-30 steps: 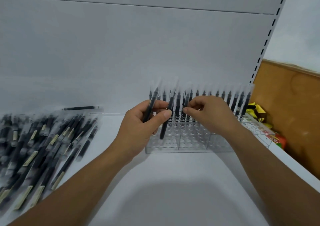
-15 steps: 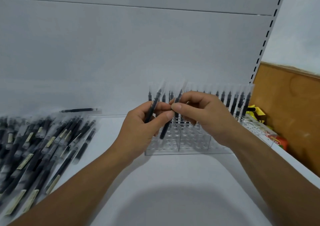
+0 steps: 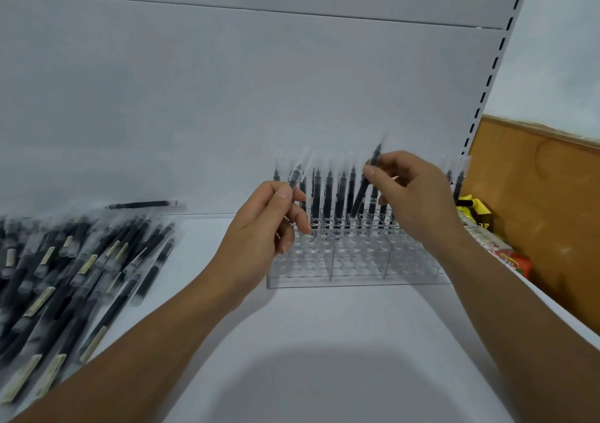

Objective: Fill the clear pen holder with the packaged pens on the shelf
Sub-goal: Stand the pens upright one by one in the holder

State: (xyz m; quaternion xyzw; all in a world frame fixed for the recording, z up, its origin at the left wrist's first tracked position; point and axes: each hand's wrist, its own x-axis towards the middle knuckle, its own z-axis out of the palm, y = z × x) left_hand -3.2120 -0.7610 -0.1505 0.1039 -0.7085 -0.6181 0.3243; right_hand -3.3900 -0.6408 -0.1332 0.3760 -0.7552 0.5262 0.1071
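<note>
While upright, pens (image 3: 329, 192) in clear holder (image 3: 357, 275)

One wide-angle camera is worn on the head and is directed forward and down over the flat white shelf board (image 3: 324, 341). The scene is seen from close by: the left hand (image 3: 263, 224) and right hand (image 3: 412, 195) are framed mid-picture at the clear compartmented plastic pen holder (image 3: 357, 270), the heap of black plastic-wrapped pens (image 3: 65, 276) at near left, the white back panel (image 3: 227, 97) far behind.
</note>
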